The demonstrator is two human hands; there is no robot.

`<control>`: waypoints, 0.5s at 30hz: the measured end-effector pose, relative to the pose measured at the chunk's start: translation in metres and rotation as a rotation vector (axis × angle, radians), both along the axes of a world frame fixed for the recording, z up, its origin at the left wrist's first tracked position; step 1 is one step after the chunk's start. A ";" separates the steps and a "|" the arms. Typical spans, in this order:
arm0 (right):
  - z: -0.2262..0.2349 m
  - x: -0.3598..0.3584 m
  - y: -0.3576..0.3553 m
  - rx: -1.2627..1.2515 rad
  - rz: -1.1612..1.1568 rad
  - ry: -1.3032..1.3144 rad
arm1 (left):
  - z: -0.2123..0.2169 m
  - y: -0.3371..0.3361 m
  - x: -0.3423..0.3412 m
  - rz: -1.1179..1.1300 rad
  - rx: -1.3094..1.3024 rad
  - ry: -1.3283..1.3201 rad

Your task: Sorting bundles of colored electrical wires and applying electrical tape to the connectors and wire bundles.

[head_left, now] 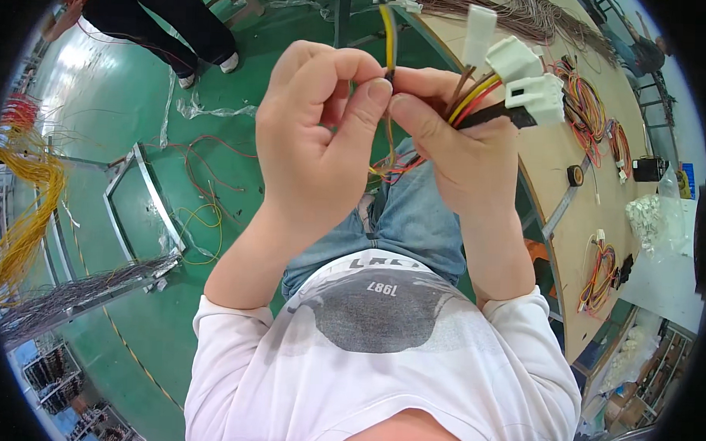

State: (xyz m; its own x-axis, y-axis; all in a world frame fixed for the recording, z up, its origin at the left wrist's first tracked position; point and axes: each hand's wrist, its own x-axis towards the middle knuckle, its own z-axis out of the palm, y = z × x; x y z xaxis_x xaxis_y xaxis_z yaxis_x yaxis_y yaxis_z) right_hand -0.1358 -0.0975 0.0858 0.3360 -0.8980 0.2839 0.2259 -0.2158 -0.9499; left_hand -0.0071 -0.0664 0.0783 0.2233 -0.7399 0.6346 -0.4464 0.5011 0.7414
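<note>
In front of my chest, both hands work on a wire harness at their touching fingertips. My left hand (309, 137) is closed, its thumb and forefinger pinching a yellow and black wire (390, 37) that sticks up past the fingers. Held in my closed right hand (471, 166) is the wire bundle (470, 100) of yellow, red, brown and black strands. White plastic connectors (514, 59) stand out beyond its fingers, at the upper right. More red and yellow wires hang below the hands, over my jeans. The exact pinch point is partly hidden by the fingertips.
On the right, a wooden table (560, 181) bears coiled harnesses (598, 280), a roll of black tape (575, 176) and a bag of white connectors (647, 219). Yellow wires (27, 201) hang over a metal rack at left. Another person's legs (154, 23) stand at upper left.
</note>
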 end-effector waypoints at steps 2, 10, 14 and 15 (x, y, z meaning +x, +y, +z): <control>0.006 0.000 0.000 0.114 -0.006 0.045 | 0.002 0.001 -0.004 -0.077 0.049 0.173; 0.003 -0.001 -0.004 0.113 0.036 0.045 | 0.006 0.005 0.005 -0.317 0.407 0.430; 0.007 -0.004 -0.004 0.123 0.088 0.091 | 0.006 0.000 0.017 -0.362 0.384 0.183; 0.007 -0.006 -0.005 0.125 0.086 0.092 | 0.008 -0.002 0.019 -0.378 0.358 0.017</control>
State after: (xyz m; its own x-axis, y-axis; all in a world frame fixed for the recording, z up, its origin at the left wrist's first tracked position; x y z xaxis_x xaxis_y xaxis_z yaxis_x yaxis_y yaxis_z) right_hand -0.1416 -0.1029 0.0929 0.4323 -0.8914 0.1360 0.1489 -0.0781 -0.9858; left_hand 0.0115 -0.0685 0.0859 -0.0935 -0.9409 0.3256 -0.2700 0.3387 0.9013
